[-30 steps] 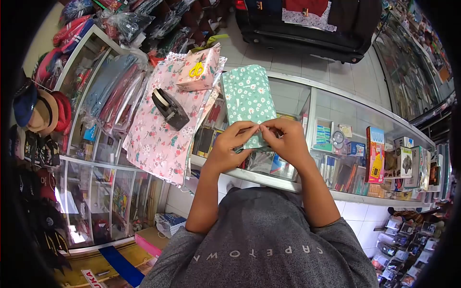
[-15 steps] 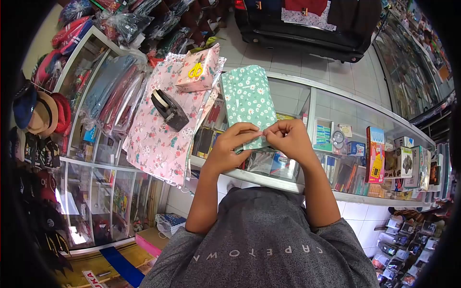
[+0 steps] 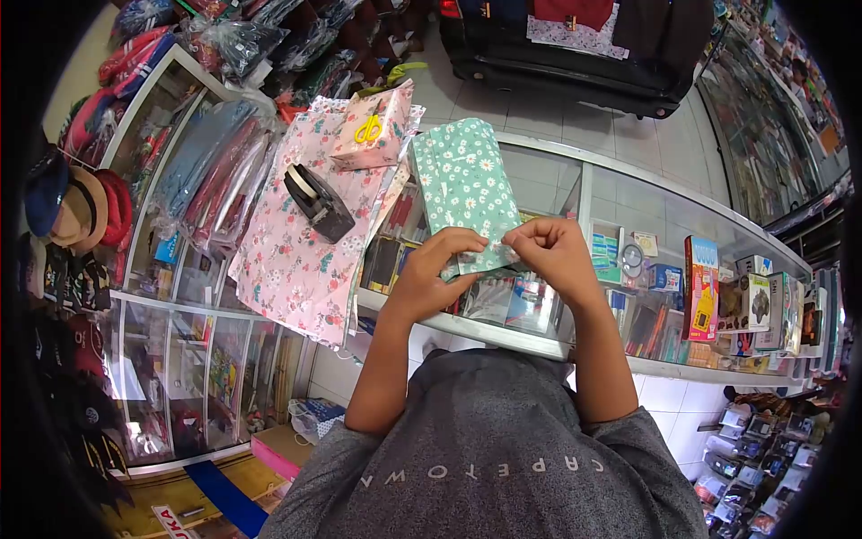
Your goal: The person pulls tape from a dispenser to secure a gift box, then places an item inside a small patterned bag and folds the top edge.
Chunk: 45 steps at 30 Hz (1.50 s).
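Note:
A flat package in green daisy-patterned wrapping paper [image 3: 462, 180] lies on the glass counter, its near end toward me. My left hand [image 3: 440, 268] grips the left side of that near end, fingers on top and thumb low at the edge. My right hand [image 3: 558, 260] is at the near right corner with thumb and forefinger pinched together; whatever is between them is too small to make out. To the left, a black tape dispenser [image 3: 319, 205] rests on pink floral wrapping sheets [image 3: 301, 260]. Yellow-handled scissors [image 3: 368, 130] lie on a pink floral box [image 3: 382, 148].
The glass display counter [image 3: 539, 171] holds boxes and stationery under its top. A red and yellow box [image 3: 702, 287] and other cartons stand at its right. Plastic-wrapped clothes [image 3: 211, 175] are stacked on the left. Beyond the counter is a black case [image 3: 575, 63].
My hands have drawn slightly apart, the right moving a little to the right. More of the package's near end shows between them. The dispenser and scissors stay in place.

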Motion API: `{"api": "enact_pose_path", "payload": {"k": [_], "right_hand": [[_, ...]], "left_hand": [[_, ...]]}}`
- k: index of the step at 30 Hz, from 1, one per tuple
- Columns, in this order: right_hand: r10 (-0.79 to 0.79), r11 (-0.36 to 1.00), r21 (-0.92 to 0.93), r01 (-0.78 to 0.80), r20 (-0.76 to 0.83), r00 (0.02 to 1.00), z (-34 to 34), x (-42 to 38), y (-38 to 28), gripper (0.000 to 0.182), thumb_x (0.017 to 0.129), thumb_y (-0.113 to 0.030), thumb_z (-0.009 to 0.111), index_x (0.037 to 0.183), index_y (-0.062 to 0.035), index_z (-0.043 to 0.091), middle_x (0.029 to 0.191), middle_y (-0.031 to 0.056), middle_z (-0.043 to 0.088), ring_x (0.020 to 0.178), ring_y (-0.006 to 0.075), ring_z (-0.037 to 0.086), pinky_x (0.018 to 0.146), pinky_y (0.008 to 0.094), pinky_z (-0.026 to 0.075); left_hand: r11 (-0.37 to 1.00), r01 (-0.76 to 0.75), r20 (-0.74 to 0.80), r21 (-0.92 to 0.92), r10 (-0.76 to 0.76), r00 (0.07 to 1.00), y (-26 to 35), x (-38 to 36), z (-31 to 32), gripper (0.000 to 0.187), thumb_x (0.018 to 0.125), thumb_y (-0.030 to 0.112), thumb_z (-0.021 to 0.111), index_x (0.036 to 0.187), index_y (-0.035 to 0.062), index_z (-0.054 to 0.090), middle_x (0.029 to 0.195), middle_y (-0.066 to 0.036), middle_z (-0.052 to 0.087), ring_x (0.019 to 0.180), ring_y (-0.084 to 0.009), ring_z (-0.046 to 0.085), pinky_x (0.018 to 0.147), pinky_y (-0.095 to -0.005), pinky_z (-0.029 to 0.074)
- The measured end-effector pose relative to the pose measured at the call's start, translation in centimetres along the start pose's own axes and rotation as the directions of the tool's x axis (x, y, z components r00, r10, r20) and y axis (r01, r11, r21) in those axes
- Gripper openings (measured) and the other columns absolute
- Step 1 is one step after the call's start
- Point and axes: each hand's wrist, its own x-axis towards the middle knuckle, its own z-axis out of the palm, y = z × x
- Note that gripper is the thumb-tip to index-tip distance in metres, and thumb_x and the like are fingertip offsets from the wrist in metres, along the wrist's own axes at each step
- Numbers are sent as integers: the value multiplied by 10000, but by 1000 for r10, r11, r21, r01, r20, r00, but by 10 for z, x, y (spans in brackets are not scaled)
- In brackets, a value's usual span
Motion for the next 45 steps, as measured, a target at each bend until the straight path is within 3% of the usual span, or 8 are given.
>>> {"api": "enact_pose_path", "payload": {"k": [9, 11, 14, 23, 32, 36, 42, 45], "right_hand": [[-38, 998, 54, 38, 2, 999, 16, -7, 1, 168, 943, -131, 775, 963, 36, 765, 687, -21, 667, 566, 11, 529, 512, 200, 387], [-150, 985, 81, 150, 0, 989, 22, -8, 3, 132, 953, -117, 765, 959, 15, 773, 668, -21, 652, 547, 19, 522, 482, 208, 359], [-216, 976, 21, 216, -6, 976, 27, -7, 11, 142, 940, -116, 773, 970, 23, 784, 724, -17, 697, 597, 2, 542, 531, 190, 392], [-334, 938, -124, 324, -74, 940, 39, -12, 18, 125, 942, -80, 753, 1000, 23, 792, 692, -41, 667, 610, -10, 505, 538, 196, 377], [-467, 838, -340, 427, -40, 883, 41, -9, 19, 112, 935, -69, 746, 997, 20, 776, 599, -52, 576, 562, 5, 447, 498, 237, 358], [-426, 852, -333, 405, 13, 905, 35, -8, 19, 101, 935, -68, 729, 977, 20, 755, 613, -57, 582, 553, 5, 439, 488, 238, 352], [-40, 998, 57, 34, 117, 992, 22, -10, 6, 127, 933, -61, 688, 979, 50, 730, 674, -53, 626, 551, -12, 477, 500, 196, 353], [-30, 994, 103, 21, 85, 996, 20, -11, 3, 158, 941, -70, 695, 1003, 68, 742, 678, -29, 651, 552, -15, 506, 504, 183, 359]], "left_hand": [[961, -188, 67, 202, 178, 982, 18, 4, 3, 291, 771, 18, 832, 1032, 32, 703, 1087, -117, 708, 1045, -262, 690, 939, -392, 548], [999, 34, -275, 29, -25, 961, 22, -3, 11, 229, 844, 52, 807, 1057, 18, 729, 1036, -103, 718, 924, -194, 700, 778, -304, 544], [934, 255, -293, -249, -324, 900, 37, -6, 15, 193, 901, 53, 793, 1060, -34, 730, 1028, -90, 721, 877, -113, 675, 737, -250, 538], [926, 295, -433, -237, -372, 821, 43, 0, 26, 110, 940, 48, 759, 1015, -30, 776, 929, -53, 739, 678, -4, 570, 527, -178, 417], [899, 438, -407, -5, -401, 820, 50, 2, 27, 130, 993, 74, 697, 1035, -34, 756, 941, -48, 734, 766, -40, 621, 597, -189, 472], [897, 440, -339, 41, -402, 851, 45, -2, 21, 156, 1010, 103, 681, 1046, -35, 743, 925, -41, 731, 725, -41, 608, 583, -197, 462], [649, 539, -39, -536, -657, 753, 47, -8, 2, 154, 1013, 108, 681, 1042, -35, 729, 905, -45, 720, 650, -19, 549, 536, -182, 390], [647, 553, -37, -525, -666, 745, 58, -8, -7, 166, 1021, 59, 654, 1048, -91, 720, 970, -80, 726, 872, -90, 676, 747, -222, 560]]}}
